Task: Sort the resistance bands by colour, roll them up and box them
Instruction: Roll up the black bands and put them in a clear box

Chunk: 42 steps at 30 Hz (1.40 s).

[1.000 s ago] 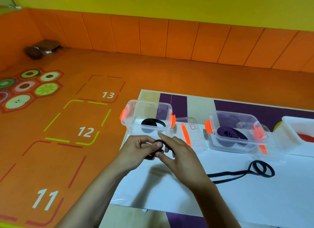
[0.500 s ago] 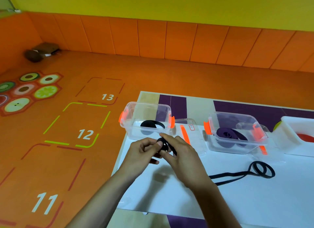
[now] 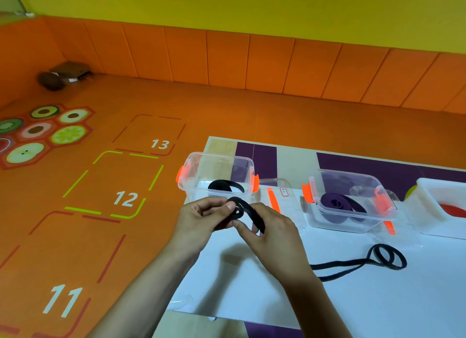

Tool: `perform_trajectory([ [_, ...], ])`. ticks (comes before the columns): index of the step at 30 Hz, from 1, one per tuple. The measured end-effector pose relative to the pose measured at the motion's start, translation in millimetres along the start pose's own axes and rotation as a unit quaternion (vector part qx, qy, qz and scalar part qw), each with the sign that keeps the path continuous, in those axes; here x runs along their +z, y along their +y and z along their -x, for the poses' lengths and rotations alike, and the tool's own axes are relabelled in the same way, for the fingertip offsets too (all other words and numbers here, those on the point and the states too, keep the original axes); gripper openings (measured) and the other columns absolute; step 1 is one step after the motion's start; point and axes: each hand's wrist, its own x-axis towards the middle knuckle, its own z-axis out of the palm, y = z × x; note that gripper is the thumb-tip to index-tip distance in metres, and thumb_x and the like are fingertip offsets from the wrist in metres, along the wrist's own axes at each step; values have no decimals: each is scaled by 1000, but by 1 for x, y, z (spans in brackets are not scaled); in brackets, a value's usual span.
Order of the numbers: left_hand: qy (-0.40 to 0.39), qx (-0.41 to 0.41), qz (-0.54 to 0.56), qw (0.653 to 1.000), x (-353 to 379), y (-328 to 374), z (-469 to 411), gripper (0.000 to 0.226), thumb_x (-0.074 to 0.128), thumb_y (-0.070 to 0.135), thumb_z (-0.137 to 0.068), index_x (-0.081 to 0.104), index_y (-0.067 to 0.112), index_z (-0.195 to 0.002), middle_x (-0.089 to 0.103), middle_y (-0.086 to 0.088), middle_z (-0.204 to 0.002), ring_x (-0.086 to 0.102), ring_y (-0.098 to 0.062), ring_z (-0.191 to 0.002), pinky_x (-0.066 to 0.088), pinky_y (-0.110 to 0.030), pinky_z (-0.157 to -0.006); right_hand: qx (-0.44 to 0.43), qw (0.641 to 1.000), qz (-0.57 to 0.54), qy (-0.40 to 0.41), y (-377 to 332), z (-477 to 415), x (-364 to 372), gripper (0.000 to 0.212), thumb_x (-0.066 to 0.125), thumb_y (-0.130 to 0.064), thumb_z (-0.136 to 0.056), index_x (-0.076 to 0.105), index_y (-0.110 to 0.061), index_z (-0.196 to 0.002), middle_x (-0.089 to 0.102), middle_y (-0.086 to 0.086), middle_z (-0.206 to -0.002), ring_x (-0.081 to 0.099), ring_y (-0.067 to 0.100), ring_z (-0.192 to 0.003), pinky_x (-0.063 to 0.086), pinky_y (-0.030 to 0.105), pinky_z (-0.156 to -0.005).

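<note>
Just below the middle of the frame, over the white bench (image 3: 378,300), the left hand (image 3: 201,219) pinches a small coil of the black band (image 3: 238,211) between its thumb and curled fingers (image 3: 206,206). The right hand (image 3: 274,234) grips the strip and lays it round. Half a second ago the coil was a bare nub; now a full turn shows. The band's far end lies looped at lower right, so most of the rolling remains. Its likely home, the clear box (image 3: 219,156) just above the hands, holds one black roll (image 3: 227,185).
</note>
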Motion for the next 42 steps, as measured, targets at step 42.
perform_trajectory([
  [42, -3, -37, -84, 996, 22, -9, 15, 7, 74, 23, -91, 78, 18, -94, 80, -2, -90, 71, -13, -80, 55, -35, -80, 71, 997, -25, 33, -8, 6, 3, 45, 62, -49, -90, 53, -44, -134, 53, -11, -90, 51, 5, -76, 49, 28, -71],
])
